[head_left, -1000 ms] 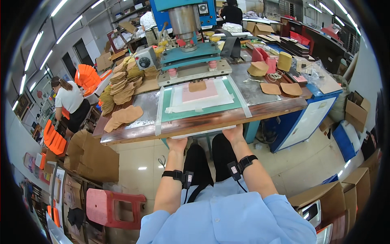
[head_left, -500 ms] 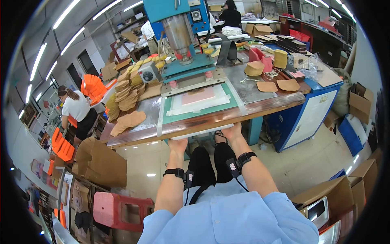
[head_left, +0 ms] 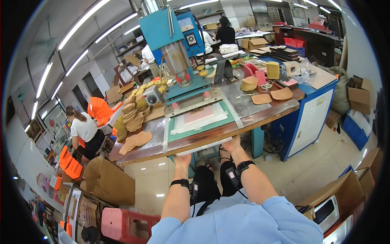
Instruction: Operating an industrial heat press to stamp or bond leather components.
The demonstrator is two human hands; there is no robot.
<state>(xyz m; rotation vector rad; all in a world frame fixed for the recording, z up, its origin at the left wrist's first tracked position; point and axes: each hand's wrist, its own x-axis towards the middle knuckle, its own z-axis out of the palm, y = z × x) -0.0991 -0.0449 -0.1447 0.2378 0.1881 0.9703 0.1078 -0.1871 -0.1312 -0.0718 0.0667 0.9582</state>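
Observation:
Below the front edge of the wooden bench [head_left: 227, 136], my left hand [head_left: 182, 159] and my right hand [head_left: 231, 144] grip the two ends of a long white bar [head_left: 205, 148]. The bench edge and the bar hide most of my fingers. Above them on the bench lies a green mat [head_left: 177, 134] taped at its sides. A white sheet [head_left: 220, 117] and a pink rectangular piece [head_left: 198, 115] rest on it. The teal press head [head_left: 187, 96] with a metal plate [head_left: 195, 106] stands over the mat's far part.
Tan cut pieces [head_left: 136, 141] and stacks [head_left: 132, 115] lie left on the bench; more pieces [head_left: 261, 99] lie right. A blue cabinet [head_left: 308, 124] adjoins the bench. A red stool [head_left: 129, 223] and cardboard [head_left: 107, 181] stand at my left. A person [head_left: 83, 130] sits farther left.
My view has tilted, so the bench and press appear shifted and more of the press shows at the top. Both hands stay on the white bar under the bench edge.

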